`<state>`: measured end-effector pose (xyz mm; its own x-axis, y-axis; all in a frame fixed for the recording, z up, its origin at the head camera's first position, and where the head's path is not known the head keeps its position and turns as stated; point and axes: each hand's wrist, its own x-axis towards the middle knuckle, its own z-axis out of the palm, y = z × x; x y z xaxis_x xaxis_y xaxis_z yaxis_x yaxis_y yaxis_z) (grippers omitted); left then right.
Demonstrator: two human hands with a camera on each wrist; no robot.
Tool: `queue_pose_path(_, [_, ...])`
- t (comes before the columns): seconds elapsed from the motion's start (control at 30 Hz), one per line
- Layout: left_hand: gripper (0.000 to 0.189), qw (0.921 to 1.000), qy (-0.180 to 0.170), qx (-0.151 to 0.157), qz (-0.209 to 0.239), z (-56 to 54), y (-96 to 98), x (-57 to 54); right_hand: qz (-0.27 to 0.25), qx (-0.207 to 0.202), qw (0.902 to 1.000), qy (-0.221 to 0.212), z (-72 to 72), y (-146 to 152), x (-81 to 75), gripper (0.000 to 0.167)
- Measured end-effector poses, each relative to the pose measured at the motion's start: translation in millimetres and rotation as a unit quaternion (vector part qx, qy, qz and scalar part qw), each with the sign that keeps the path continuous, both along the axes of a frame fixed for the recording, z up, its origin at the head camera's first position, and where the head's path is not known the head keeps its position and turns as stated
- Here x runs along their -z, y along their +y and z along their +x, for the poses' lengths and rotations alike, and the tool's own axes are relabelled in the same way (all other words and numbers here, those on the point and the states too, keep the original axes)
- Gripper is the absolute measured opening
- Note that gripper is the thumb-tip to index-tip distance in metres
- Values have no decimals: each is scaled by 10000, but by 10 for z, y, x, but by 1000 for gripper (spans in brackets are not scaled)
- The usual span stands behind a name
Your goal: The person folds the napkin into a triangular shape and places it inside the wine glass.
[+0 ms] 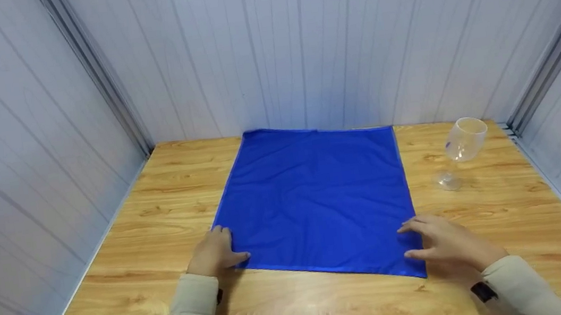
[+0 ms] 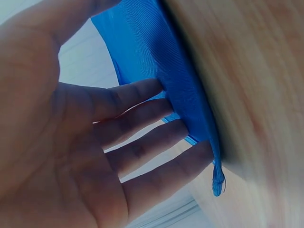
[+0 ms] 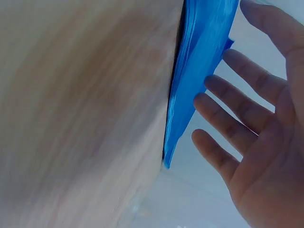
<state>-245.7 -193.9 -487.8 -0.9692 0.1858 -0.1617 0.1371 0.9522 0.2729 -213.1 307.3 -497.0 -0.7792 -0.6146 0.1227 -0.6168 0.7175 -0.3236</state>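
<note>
A blue cloth lies spread over the wooden table, slightly wrinkled, its far edge close to the back wall. My left hand is at its near left corner, thumb over the near edge. In the left wrist view the straight fingertips of that hand rest on the cloth beside its hem. Over the near right corner is my right hand, thumb and fingers spread apart. The right wrist view shows its relaxed fingers close above the cloth, with nothing between them.
A clear stemmed wine glass stands upright on the table, to the right of the cloth. Pale panelled walls enclose the table at the back and both sides.
</note>
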Motion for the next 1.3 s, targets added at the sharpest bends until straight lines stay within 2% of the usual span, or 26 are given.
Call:
queue_pose_path(0.07, [79, 10000, -18, -25, 10, -1, -1, 0, -31, -215, 9997, 81, 11, -37, 9, 43])
queue_pose_path(0.17, [80, 10000, -36, -28, 16, 2, 2, -2, -87, -436, 9990, -16, 36, -81, 21, 39])
queue_pose_path(0.3, [80, 10000, -33, -27, 26, -2, 3, 0, -12, -429, 9981, -431, 69, -130, 14, 39])
queue_pose_path(0.43, [80, 10000, -13, -48, 50, -17, 6, -8, 128, -428, 9972, -593, 79, -173, 8, 39])
queue_pose_path(0.7, [78, 9999, 65, -43, 108, -31, 11, -25, 285, -597, 9971, -368, 88, -233, 7, 28])
queue_pose_path(1.03, [76, 9999, -20, -69, 126, -30, 6, -22, 673, -573, 9960, 90, 82, -337, 29, 30])
queue_pose_path(1.2, [75, 9998, -40, -93, 170, -19, 10, -9, 644, -535, 9961, 272, 72, -341, 87, 37])
queue_pose_path(1.3, [76, 9998, -65, -101, 168, -26, 8, -8, 563, -515, 9965, 333, 64, -333, 95, 34])
